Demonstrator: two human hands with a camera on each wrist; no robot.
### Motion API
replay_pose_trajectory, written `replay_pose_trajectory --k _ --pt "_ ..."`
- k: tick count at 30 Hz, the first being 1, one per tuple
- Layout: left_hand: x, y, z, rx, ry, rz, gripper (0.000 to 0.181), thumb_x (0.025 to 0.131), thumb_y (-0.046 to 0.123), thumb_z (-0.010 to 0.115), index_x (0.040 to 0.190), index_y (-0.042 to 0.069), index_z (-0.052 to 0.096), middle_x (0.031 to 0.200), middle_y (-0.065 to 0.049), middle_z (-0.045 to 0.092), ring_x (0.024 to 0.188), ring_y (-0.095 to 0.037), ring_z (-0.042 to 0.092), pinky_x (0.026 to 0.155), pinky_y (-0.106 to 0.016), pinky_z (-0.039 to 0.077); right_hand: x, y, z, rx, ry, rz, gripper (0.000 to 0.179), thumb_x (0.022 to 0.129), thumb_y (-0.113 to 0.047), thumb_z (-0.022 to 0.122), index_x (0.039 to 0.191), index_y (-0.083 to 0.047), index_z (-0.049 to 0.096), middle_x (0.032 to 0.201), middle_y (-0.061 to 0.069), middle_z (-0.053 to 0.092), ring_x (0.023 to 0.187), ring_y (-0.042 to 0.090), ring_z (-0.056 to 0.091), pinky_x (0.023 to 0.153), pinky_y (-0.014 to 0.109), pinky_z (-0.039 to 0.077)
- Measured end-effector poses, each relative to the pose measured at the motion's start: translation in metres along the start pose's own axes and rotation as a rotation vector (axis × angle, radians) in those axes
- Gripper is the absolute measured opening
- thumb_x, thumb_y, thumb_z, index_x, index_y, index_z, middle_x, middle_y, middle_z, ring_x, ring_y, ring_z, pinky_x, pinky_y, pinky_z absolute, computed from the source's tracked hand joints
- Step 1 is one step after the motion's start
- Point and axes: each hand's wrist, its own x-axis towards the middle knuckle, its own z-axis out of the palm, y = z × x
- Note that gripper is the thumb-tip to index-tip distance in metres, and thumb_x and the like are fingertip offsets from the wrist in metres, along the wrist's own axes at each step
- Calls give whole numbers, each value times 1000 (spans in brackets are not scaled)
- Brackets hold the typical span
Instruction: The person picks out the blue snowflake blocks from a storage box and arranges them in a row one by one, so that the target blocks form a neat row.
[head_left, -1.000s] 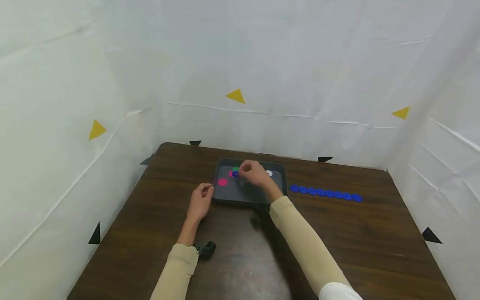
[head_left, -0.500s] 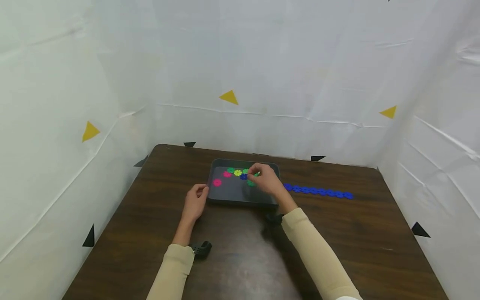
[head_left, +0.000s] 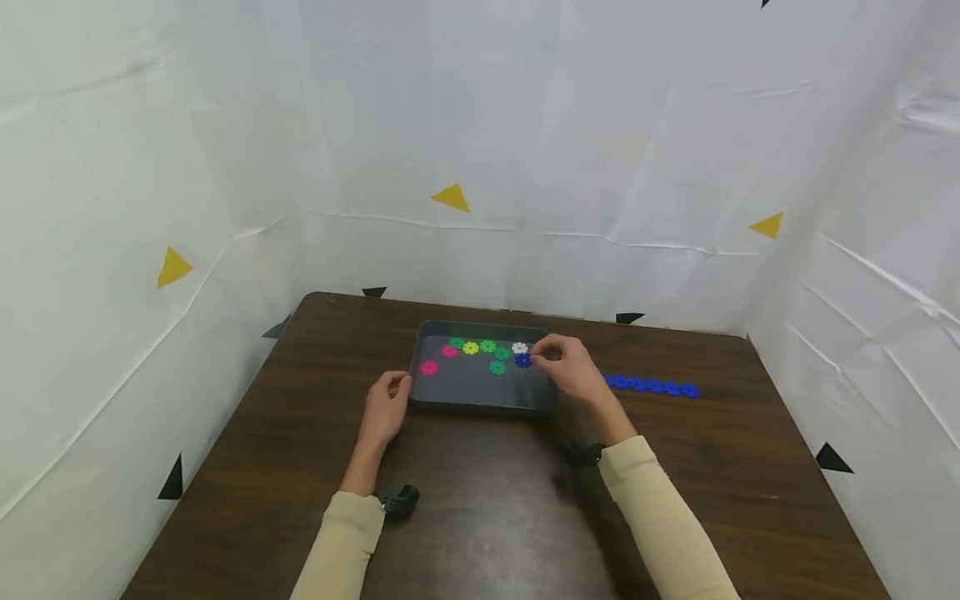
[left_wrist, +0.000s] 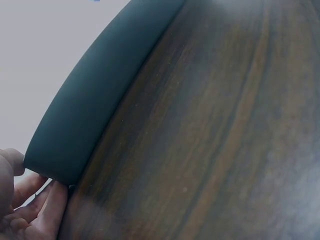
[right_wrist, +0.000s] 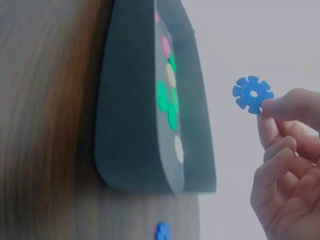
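Observation:
My right hand pinches a blue notched plastic disc between thumb and fingertips, by its edge, above the right part of the tray. The disc has a round hole in its middle. My left hand is at the left front corner of the dark grey tray. In the left wrist view, its thumb and fingers grip that corner. Several notched discs lie in the tray: pink, yellow, green and white.
A row of blue discs lies on the brown wooden table to the right of the tray, partly behind my right hand. White sheeting with yellow and black triangles surrounds the table's back and sides.
My right hand has lifted a blue disc from among the others and carried it rightward across the tray. The left hand stays at the tray's corner; the head view has shifted slightly.

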Motion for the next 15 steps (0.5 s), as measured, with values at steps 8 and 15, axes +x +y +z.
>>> replay_pose_trajectory --k 8,15 --pt "1 -1 0 7 -13 -13 43 114 34 54 143 3 62 144 -23 65 135 -38 61 115 -57 50 -14 12 -30 -15 56 18 16 106 -15 68 114 -2 73 114 19 74 97 30 67 78 31 55" --pt "5 2 -1 -8 -23 -24 44 115 34 53 146 5 62 142 -21 65 129 -34 61 110 -53 51 -31 29 -54 -20 102 69 22 107 -19 68 118 0 73 121 21 74 101 26 67 82 31 54"
